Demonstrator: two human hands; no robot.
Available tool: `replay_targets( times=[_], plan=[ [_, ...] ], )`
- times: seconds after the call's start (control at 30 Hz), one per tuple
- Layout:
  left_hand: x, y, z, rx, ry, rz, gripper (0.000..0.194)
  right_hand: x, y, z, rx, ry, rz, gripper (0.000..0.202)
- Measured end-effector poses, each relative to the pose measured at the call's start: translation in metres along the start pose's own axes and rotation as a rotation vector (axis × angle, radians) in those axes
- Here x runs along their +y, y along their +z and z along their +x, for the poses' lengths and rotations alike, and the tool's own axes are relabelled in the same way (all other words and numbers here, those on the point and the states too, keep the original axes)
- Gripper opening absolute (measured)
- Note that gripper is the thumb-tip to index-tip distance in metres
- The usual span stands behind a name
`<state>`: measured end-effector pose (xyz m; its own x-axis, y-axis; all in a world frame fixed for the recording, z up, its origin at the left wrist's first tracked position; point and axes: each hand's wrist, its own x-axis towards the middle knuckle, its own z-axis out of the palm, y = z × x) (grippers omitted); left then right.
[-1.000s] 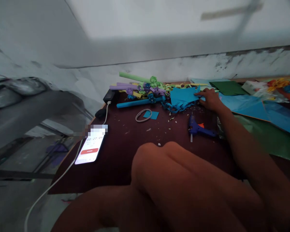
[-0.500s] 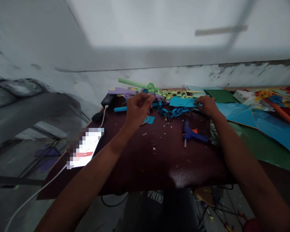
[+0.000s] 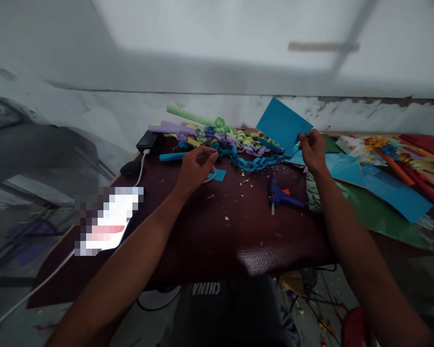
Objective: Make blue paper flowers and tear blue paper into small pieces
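Observation:
A blue paper sheet is raised and tilted at the back of the table, its right corner pinched in my right hand. My left hand hovers left of centre with thumb and fingertips together; what is between them, if anything, is too small to make out. Beside it lie a small blue paper piece and a pale ring. Behind and between my hands runs a blue paper chain. A blue glue gun rests nearer to me, left of my right forearm.
At the left are a lit phone with a white cable and a black adapter. Paper tubes and chains line the back. Blue sheets, a green sheet and orange and red tubes cover the right side of the brown table.
The blue sheet at my right hand has been lifted from lying low to standing tilted. My left hand stays pinched near the same spot. The whole view has shifted slightly.

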<state>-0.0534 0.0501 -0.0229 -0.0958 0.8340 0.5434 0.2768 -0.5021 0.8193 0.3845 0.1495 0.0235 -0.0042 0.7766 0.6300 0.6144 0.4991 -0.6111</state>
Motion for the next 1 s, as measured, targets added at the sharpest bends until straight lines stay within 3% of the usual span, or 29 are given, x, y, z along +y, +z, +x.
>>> replay_targets(
  times=[0.1,0.17,0.33,0.47,0.67,0.77,0.93,1.0],
  plan=[
    [0.002,0.007,-0.005,-0.041,-0.031,-0.057,0.044,-0.016,0.003,-0.003,0.124,0.044,0.197,0.069],
    [0.004,0.011,-0.006,-0.065,-0.037,-0.112,0.054,-0.032,0.006,-0.007,0.089,0.066,0.324,0.071],
    [0.015,0.023,-0.005,-0.163,-0.083,-0.263,0.083,-0.091,0.017,-0.029,-0.202,0.032,0.368,0.062],
    [0.025,0.03,-0.011,-0.222,-0.019,-0.283,0.095,-0.134,0.028,-0.05,-0.391,-0.055,0.437,0.057],
    [0.025,0.044,-0.018,-0.302,0.026,-0.343,0.11,-0.153,0.039,-0.064,-0.644,-0.146,0.441,0.051],
    [0.025,0.047,-0.018,-0.28,-0.037,-0.382,0.101,-0.149,0.045,-0.064,-0.583,-0.205,0.39,0.054],
    [0.035,0.044,-0.021,-0.328,-0.124,-0.438,0.082,-0.139,0.055,-0.061,-0.315,-0.179,0.315,0.052],
    [0.037,0.044,-0.023,-0.337,-0.129,-0.426,0.081,-0.136,0.056,-0.06,-0.265,-0.159,0.307,0.066]
  ],
)
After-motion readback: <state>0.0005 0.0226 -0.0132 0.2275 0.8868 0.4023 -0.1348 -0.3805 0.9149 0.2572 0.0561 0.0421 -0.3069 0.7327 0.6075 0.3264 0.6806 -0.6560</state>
